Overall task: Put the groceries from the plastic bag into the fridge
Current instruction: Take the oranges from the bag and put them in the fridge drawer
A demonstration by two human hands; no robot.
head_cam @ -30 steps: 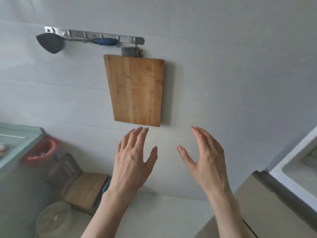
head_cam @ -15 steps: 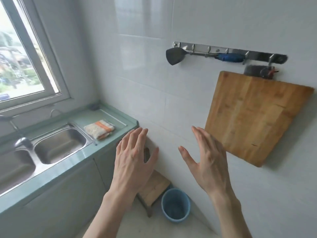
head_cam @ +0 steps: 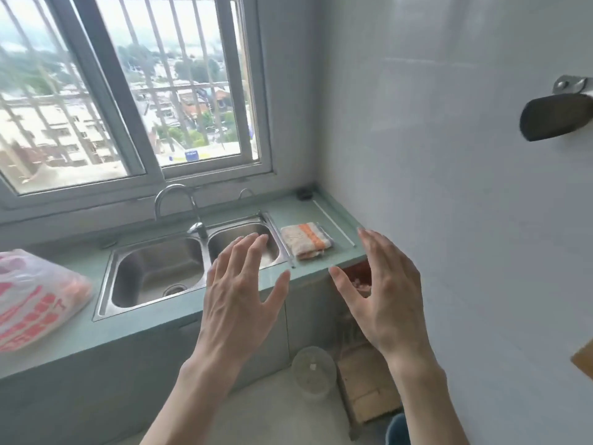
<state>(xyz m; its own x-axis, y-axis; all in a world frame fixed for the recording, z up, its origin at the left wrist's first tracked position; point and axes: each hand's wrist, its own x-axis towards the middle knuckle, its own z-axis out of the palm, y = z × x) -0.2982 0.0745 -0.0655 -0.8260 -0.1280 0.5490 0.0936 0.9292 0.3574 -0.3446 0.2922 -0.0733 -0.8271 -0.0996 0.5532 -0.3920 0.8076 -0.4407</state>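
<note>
The plastic bag [head_cam: 38,297], white with red print, is lying on the green countertop [head_cam: 80,335] at the far left, just beside the double steel sink [head_cam: 154,274], its contents bulging beneath the film (what is inside cannot be made out). Well apart from it, the left hand [head_cam: 239,300] is hovering in the air before the sink's right basin, fingers spread wide and holding nothing. The right hand [head_cam: 388,297] is hanging beside it, palm facing inward, fingers likewise wide and empty. A folded striped dishcloth [head_cam: 306,240] is sitting on the counter right of the sink, and a curved faucet [head_cam: 179,207] is standing under the barred window [head_cam: 128,91].
</note>
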